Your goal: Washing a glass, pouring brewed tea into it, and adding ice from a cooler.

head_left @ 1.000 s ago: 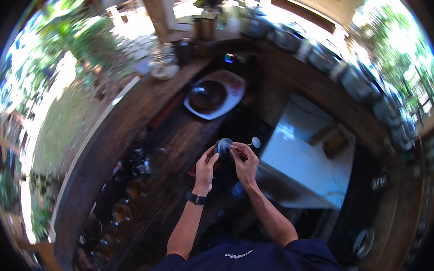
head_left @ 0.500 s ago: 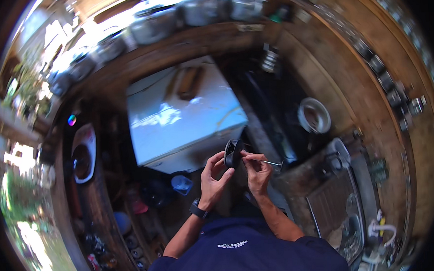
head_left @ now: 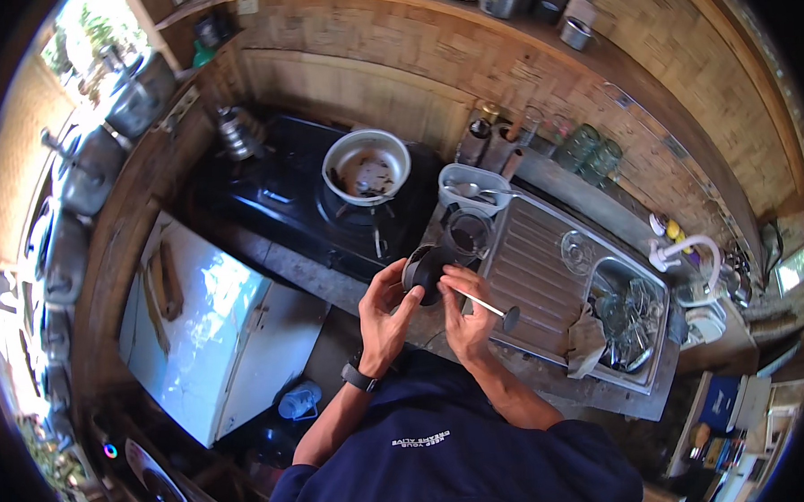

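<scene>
My left hand [head_left: 385,316] is closed round the side of a dark, round, cup-like piece [head_left: 431,269], held above the counter edge in front of my chest. My right hand [head_left: 465,324] pinches a thin pale rod with a dark knob at its outer end [head_left: 510,319]. The fingertips of that hand also meet the right side of the dark piece. Whether the rod is joined to it, I cannot tell. Just beyond my hands stands a dark glass jug [head_left: 467,231], beside a grey tub [head_left: 455,179] with spoons in it.
A black stove [head_left: 278,189] bears a metal pot [head_left: 404,152] with dark bits inside. To the right are a ribbed drainboard [head_left: 533,263] and a sink [head_left: 636,382] full of glassware. A white cabinet [head_left: 190,336] stands at the left. Green glasses [head_left: 579,145] line the back ledge.
My view has swung to the right, so the stove and sink now lie ahead. Both hands keep their hold; the dark piece has turned and the rod's knob points more toward the lower right.
</scene>
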`<control>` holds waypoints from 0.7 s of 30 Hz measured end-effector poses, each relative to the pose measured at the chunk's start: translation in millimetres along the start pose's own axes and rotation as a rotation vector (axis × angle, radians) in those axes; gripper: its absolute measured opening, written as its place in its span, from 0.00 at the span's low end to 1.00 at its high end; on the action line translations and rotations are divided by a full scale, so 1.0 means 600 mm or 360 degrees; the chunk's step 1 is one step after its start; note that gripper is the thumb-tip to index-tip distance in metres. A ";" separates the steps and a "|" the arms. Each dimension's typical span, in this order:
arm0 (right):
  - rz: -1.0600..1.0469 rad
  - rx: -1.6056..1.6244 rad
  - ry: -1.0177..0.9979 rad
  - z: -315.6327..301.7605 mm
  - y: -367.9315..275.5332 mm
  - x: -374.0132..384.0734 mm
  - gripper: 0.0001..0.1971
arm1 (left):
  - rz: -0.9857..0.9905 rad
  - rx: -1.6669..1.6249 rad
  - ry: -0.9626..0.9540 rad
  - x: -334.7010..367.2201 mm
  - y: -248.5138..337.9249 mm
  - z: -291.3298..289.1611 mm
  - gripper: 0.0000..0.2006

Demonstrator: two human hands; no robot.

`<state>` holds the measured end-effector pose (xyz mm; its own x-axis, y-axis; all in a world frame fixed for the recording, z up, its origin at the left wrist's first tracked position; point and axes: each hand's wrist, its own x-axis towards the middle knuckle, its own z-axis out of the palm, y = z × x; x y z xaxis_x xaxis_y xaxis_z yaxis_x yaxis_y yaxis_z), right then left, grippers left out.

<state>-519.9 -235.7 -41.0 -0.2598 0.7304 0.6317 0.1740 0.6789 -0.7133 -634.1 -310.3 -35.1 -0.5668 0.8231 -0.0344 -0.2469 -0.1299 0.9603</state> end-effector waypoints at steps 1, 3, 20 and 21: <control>0.0060 -0.0024 0.0045 -0.009 0.008 0.008 0.08 | -0.0052 0.0059 -0.0050 0.014 0.002 0.015 0.25; 0.0173 -0.0082 0.0085 -0.024 0.021 0.029 0.07 | -0.0074 0.0038 -0.0166 0.046 -0.006 0.042 0.25; 0.0769 0.0245 -0.0087 -0.135 0.120 0.145 0.04 | 0.1060 0.1065 -0.0991 0.336 -0.145 0.040 0.17; 0.0777 0.0218 -0.0049 -0.137 0.116 0.142 0.04 | 0.1003 0.1146 -0.1141 0.344 -0.150 0.038 0.17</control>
<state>-451.8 -120.1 -11.5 -0.2074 0.9561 0.2070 0.1567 0.2413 -0.9577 -710.8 -116.2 -122.6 0.1938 0.8763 0.4411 0.5439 -0.4702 0.6950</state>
